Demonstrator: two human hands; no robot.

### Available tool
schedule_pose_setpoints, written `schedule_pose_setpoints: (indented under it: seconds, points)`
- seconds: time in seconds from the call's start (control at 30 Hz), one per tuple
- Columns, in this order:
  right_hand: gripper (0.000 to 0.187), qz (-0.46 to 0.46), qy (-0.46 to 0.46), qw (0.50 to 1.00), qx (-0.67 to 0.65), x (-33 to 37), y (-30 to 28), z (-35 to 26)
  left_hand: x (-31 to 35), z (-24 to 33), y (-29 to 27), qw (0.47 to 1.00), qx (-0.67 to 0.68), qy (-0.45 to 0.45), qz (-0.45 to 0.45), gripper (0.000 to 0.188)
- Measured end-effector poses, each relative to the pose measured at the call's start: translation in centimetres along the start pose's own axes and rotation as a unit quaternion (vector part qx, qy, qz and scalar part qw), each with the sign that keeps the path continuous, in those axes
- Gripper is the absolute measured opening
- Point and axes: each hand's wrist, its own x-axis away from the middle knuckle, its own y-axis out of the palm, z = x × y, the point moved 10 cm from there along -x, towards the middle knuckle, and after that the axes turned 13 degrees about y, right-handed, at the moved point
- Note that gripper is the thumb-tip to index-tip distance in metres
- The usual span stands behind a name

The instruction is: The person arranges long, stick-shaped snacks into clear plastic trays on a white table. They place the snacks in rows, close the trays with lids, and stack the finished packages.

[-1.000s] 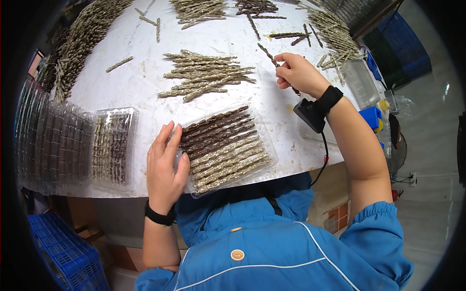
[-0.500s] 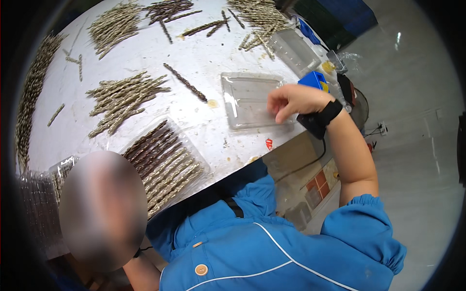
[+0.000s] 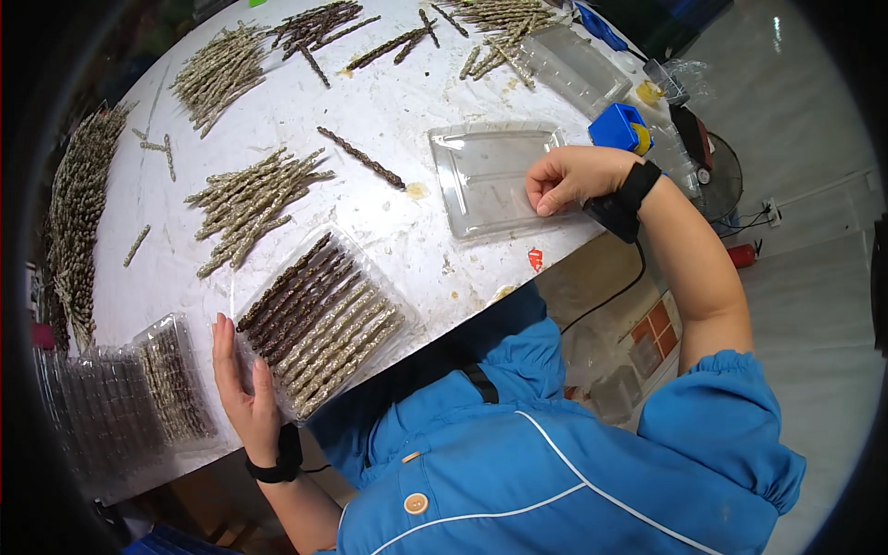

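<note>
My left hand (image 3: 248, 400) rests against the near left side of a clear plastic tray (image 3: 400, 301), fingers stretched and apart. Side by side in the tray lie dark brown twisted sticks (image 3: 301, 287) and pale golden ones (image 3: 342, 340). To the right, my right hand (image 3: 578, 183) is bent over a clear plastic lid (image 3: 453, 220) lying flat on the table. Its thumb and fingertips are pressed together at the lid's right part; whatever they pinch is too small or hidden. A blue tape dispenser (image 3: 612, 128) with a yellow roll stands just beyond this hand.
Loose piles of pale sticks (image 3: 254, 205) and dark sticks (image 3: 319, 20) cover the white table (image 3: 370, 111). One dark stick (image 3: 361, 159) lies alone mid-table. Stacked filled boxes (image 3: 174, 384) stand at the left. A fan (image 3: 721, 176) and fire extinguisher (image 3: 742, 255) are off the right edge.
The whole view has shifted slightly. My right hand stays over the lid, its fingertips lower and closer together. A blur covered my left hand before, so its motion cannot be told.
</note>
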Motion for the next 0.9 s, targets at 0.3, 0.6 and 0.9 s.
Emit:
schedule_pose_setpoints:
  seconds: [0.3,0.6,0.9]
  points:
    - [0.011,0.411,-0.190,0.803,0.388,7.0,3.8,-4.5,0.2,0.3,0.2,1.000,0.020,-0.009,0.014,0.050]
    - [0.008,0.514,-0.171,0.703,0.461,8.8,5.0,-6.2,0.0,0.1,0.0,1.000,0.019,-0.003,0.019,0.050]
    - [0.028,0.656,-0.241,0.564,0.440,16.6,2.1,-11.4,0.1,1.0,-1.2,0.999,-0.013,0.013,0.048,0.050]
